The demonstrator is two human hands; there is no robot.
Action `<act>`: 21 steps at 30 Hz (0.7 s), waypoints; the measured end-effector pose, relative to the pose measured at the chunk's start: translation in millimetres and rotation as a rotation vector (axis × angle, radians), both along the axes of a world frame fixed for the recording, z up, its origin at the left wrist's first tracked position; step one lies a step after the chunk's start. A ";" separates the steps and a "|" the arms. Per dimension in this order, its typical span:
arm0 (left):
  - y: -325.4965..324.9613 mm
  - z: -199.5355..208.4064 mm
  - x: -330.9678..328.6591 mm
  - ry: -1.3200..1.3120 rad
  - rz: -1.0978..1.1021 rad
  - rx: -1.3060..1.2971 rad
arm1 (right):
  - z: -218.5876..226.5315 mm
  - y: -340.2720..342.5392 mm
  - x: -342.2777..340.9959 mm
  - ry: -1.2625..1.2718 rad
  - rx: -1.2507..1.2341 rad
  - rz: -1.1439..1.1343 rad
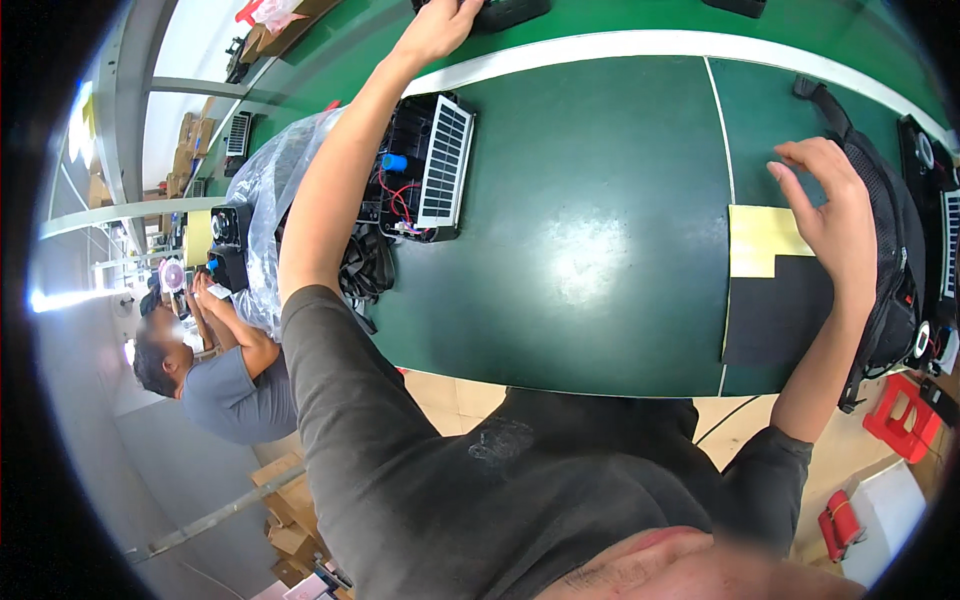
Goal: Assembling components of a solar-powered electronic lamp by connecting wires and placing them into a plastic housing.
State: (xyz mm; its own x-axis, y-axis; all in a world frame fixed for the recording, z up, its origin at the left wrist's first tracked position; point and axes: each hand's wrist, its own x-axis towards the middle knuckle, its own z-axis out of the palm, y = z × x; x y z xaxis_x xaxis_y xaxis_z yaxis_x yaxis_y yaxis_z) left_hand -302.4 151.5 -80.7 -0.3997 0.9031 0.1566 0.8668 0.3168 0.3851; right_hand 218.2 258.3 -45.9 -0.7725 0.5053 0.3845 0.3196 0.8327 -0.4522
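Note:
At the far edge of the view my left hand reaches over the white rail and closes on a black plastic housing; its fingertips are partly cut off. My right hand is empty, thumb and fingers apart, above a yellow sheet and a black sheet. Beside that hand lies a black mesh backpack with straps. Under my left forearm sits an opened black device with a small solar panel, red wires and a blue cylinder.
A clear plastic bag and black straps lie left on the green table. Another solar panel device stands far right. A co-worker sits at left. Red stools and cardboard boxes are below.

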 end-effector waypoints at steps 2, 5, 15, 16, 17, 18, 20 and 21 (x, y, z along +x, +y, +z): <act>23.2 31.4 32.4 -0.151 0.066 0.001 | -1.3 4.0 2.0 -0.008 -0.018 -0.023; 29.0 78.2 12.4 0.318 -0.105 -0.048 | 6.1 -1.2 6.0 -0.010 -0.012 -0.042; 77.2 48.1 -87.1 0.619 -0.640 -0.407 | -12.4 7.9 5.8 0.014 0.090 -0.029; 81.9 53.2 -70.9 0.717 -0.642 -0.430 | -13.7 8.0 7.4 0.014 0.083 -0.031; 83.4 59.9 -55.2 0.815 -0.636 -0.453 | -15.9 8.3 9.1 0.011 0.083 -0.054; 80.5 72.1 -41.1 0.821 -0.640 -0.444 | -15.0 11.2 10.3 0.015 0.083 -0.048; 68.3 94.1 -12.2 0.950 -0.636 -0.361 | -13.3 11.9 15.1 0.018 0.081 -0.045; 57.8 105.2 0.8 0.957 -0.633 -0.357 | -11.3 11.1 15.8 0.014 0.080 -0.067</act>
State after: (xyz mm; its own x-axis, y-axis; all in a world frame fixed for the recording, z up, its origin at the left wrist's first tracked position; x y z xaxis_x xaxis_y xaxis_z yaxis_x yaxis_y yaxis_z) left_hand -301.6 209.3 24.5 0.2723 0.9503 -0.1507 0.7940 -0.3104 -0.5226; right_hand 234.0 269.4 -57.1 -0.7324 0.5228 0.4362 0.3700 0.8434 -0.3896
